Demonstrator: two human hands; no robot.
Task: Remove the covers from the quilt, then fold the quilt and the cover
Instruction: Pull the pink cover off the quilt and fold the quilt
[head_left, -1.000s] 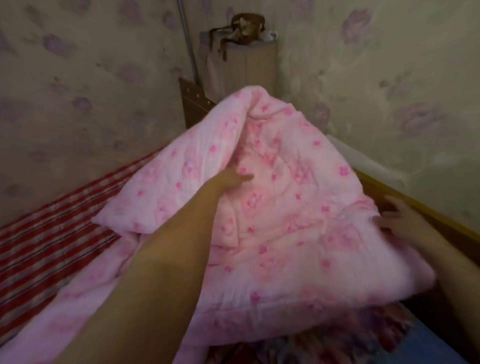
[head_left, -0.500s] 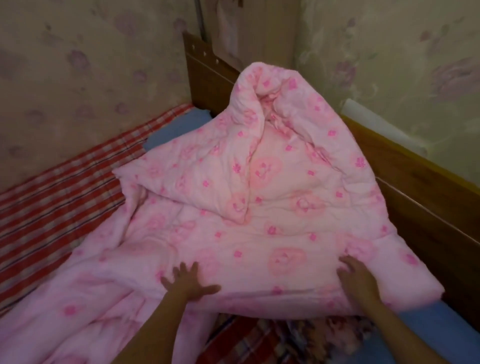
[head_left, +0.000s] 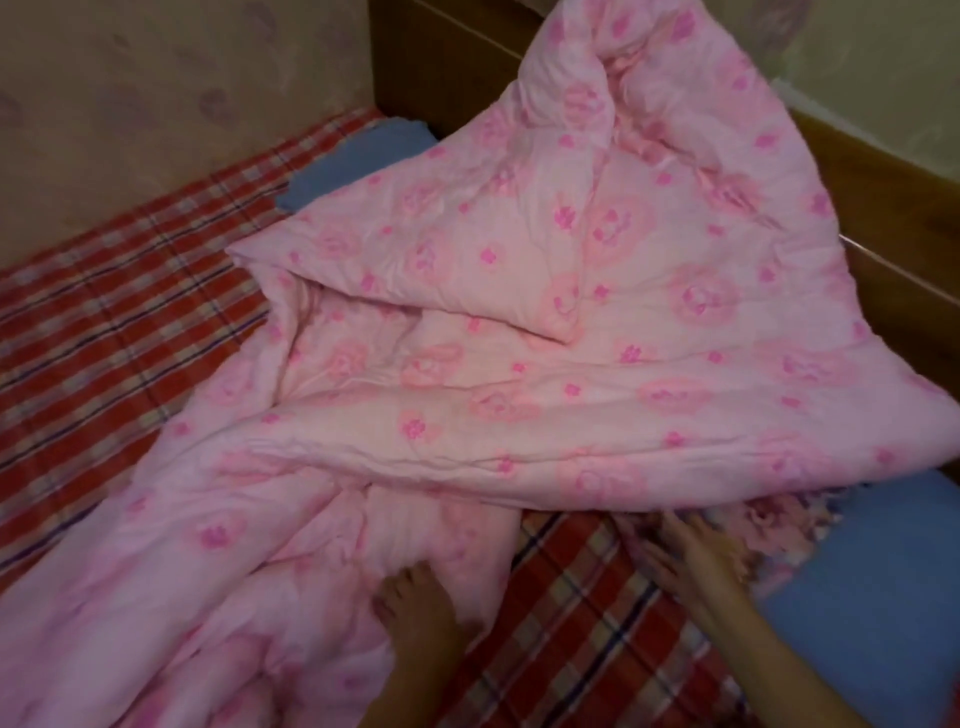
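A pink quilt (head_left: 545, 291) with darker pink flowers lies heaped on the bed, its far end propped up against the wooden bed frame. A long stretch of it trails toward the lower left. My left hand (head_left: 410, 597) rests on the quilt's near fold, fingers spread on the fabric. My right hand (head_left: 696, 556) lies with straight fingers on the bed beside a floral patterned cloth (head_left: 769, 525) that peeks out under the quilt's near right edge. The hand is blurred.
A red plaid sheet (head_left: 119, 322) covers the mattress at left and near me. A blue sheet (head_left: 872, 597) shows at lower right and a blue patch (head_left: 358, 161) at the far end. The wooden bed frame (head_left: 893, 234) runs along the papered wall.
The quilt has been laid down from its raised position. Both hands came off its top edge and dropped to the near side, the right one now off the quilt on the bed.
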